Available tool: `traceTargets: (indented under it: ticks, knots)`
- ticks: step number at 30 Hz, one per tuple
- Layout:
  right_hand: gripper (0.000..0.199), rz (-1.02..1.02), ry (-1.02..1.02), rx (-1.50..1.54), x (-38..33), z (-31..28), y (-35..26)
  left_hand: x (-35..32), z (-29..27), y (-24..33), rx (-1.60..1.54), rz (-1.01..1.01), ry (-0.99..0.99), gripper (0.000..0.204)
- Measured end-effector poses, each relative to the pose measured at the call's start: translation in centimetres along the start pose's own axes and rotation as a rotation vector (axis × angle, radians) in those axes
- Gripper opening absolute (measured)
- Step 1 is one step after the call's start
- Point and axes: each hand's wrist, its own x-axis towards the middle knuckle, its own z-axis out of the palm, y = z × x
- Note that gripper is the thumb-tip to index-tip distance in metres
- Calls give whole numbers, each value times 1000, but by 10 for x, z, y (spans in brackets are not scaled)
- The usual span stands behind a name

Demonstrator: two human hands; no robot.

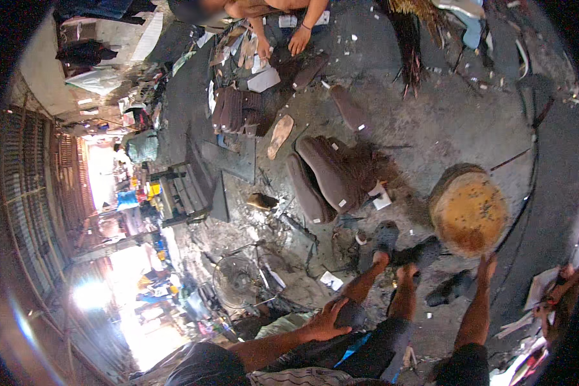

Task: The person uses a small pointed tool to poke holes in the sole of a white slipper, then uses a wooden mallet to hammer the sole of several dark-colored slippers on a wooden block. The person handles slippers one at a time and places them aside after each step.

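My left hand (328, 321) rests on my bent knee, fingers spread, with nothing in it. My right hand (487, 266) is at the near edge of a round wooden block (473, 215) with a worn, pitted yellow-brown top. It touches or nearly touches the rim; the fingers are too small to make out. A dark sandal (418, 252) is on one of my feet, and a loose black shoe (449, 289) lies between my feet and my right forearm. Ahead, thick brown shoe soles (331, 174) are stacked on the floor.
Across the floor a co-worker's hands (299, 40) are over scattered pieces. Near them stand a bundle of brown soles (235, 110) and a tan sole (280, 136). A metal fan (238, 280) is left of my legs. A brush (262, 201) lies by grey sheets (228, 161).
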Motion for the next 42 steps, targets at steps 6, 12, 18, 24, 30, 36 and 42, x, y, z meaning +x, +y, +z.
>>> traceTargets:
  ticks: [6,12,18,24,30,36,42]
  knots:
    - [83,172,564,-359,170,55,89,25,-41,13,23,80,-76,104]
    - [91,106,1090,-177,114,89,27,4,-30,37,12,-68,-86,106]
    - [92,273,227,940,67,32,28,15,-32,46,114,-120,-161,106]
    - [97,15,-19,1020,49,3,-25,11,-17,54,143,-143,-131,109]
    - [104,125,-5,941,55,4,-14,15,-24,67,149,-188,-123,109]
    - [95,154,53,1035,58,10,-11,13,-23,63,64,-203,-122,108]
    - [84,12,109,1186,50,1,-33,13,-22,52,140,-181,-130,108]
